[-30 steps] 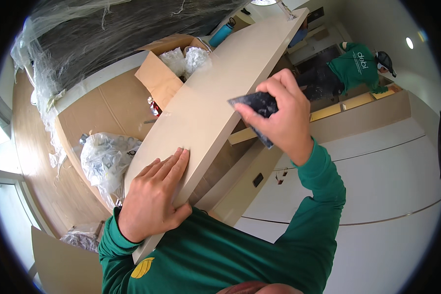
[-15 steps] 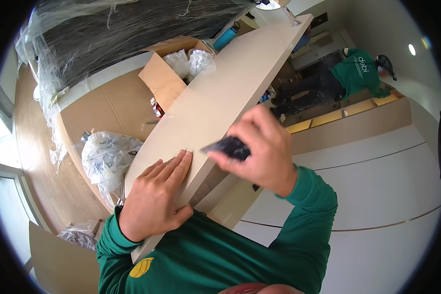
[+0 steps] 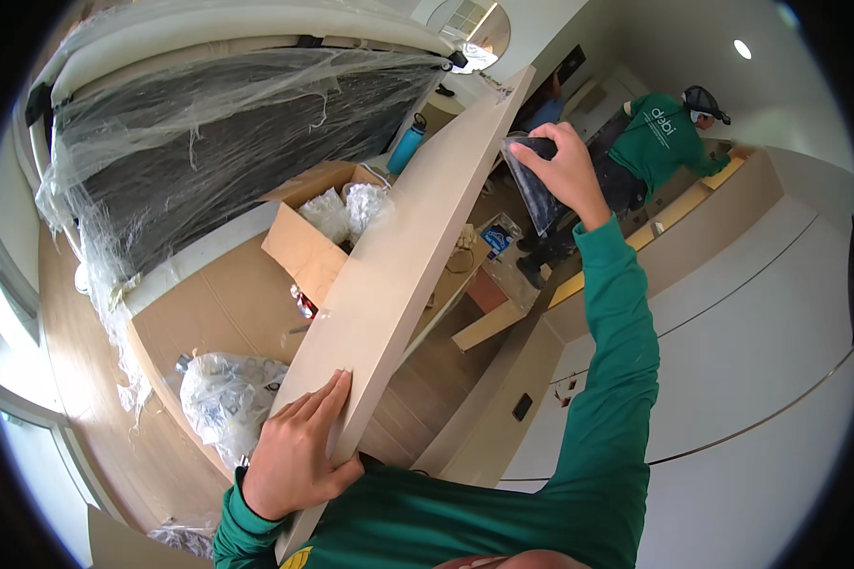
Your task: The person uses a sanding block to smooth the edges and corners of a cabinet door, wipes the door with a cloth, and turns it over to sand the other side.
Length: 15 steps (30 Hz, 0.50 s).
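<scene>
Head, left hand: flat on long beige rigid panel; I should brace evenly.
Right hand: pinching thin black sheet beside panel.

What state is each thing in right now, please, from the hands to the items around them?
Left hand: open, resting on panel
Right hand: closed on dark piece
Dark flat piece: pinched; panel contact unclear
Beige panel: under left hand
Cardboard box: open, with wrapped contents
Blue bottle: lid on
Plastic bag: crumpled
</scene>
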{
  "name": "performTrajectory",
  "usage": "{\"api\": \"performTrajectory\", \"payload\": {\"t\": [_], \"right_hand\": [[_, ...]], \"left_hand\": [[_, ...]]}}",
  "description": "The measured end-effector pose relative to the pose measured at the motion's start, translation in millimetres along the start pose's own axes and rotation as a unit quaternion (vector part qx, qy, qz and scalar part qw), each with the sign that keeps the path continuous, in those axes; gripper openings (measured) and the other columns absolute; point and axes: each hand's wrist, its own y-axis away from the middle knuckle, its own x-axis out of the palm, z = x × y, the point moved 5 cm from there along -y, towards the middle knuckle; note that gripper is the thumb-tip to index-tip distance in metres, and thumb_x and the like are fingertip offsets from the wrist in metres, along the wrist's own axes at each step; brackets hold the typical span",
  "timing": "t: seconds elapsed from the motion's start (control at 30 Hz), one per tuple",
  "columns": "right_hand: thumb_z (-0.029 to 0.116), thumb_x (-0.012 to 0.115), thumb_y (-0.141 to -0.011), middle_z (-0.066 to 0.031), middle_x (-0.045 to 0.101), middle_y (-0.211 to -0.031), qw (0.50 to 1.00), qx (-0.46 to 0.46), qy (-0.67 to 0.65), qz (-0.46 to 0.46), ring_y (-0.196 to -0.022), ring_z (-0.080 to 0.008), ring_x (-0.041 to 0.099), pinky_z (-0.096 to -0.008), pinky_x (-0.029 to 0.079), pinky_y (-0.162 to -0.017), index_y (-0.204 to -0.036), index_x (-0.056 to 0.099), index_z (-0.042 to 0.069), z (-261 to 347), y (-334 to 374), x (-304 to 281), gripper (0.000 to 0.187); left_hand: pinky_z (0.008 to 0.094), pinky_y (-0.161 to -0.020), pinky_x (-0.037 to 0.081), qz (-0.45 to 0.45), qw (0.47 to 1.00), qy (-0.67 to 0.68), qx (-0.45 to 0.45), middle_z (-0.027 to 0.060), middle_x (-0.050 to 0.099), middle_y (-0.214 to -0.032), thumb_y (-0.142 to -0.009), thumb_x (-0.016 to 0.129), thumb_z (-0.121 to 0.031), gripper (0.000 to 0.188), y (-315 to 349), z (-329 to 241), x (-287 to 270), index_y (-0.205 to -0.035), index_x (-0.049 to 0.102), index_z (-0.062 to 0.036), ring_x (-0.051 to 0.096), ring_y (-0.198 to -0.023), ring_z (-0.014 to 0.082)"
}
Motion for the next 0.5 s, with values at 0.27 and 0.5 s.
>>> {"api": "performTrajectory", "payload": {"t": [0.27, 0.5], "right_hand": [[0.057, 0.086, -0.084, -0.0115, 0.066, -0.112, 0.997, -0.041, -0.032, 0.055, -0.109, -0.0321, 0.067, -0.0432, 0.054, -0.095, -0.109, 0.074, 0.004, -13.1, -31.7, 28.0, 0.06], [0.048, 0.089, -0.083, -0.0094, 0.061, -0.098, 0.99, -0.134, -0.019, 0.027, -0.09, -0.0318, 0.068, -0.044, 0.054, -0.077, -0.101, 0.071, 0.006, 23.9, -10.7, 17.4, 0.05]], "left_hand": [[0.0466, -0.108, 0.055, 0.025, 1.0, 0.01, -0.014, 0.0313, 0.06, -0.15, -0.067, 0.08, -0.024, 0.103, -1.8, 1.0, 0.3, -0.158, 0.045, 0.0077, 0.067, -0.125, 0.047], [0.0483, -0.109, 0.055, 0.033, 0.999, 0.033, -0.025, 0.0331, 0.058, -0.151, -0.067, 0.079, -0.022, 0.102, -4.4, 3.4, -1.4, -0.158, 0.045, 0.0085, 0.066, -0.128, 0.0478]]}}
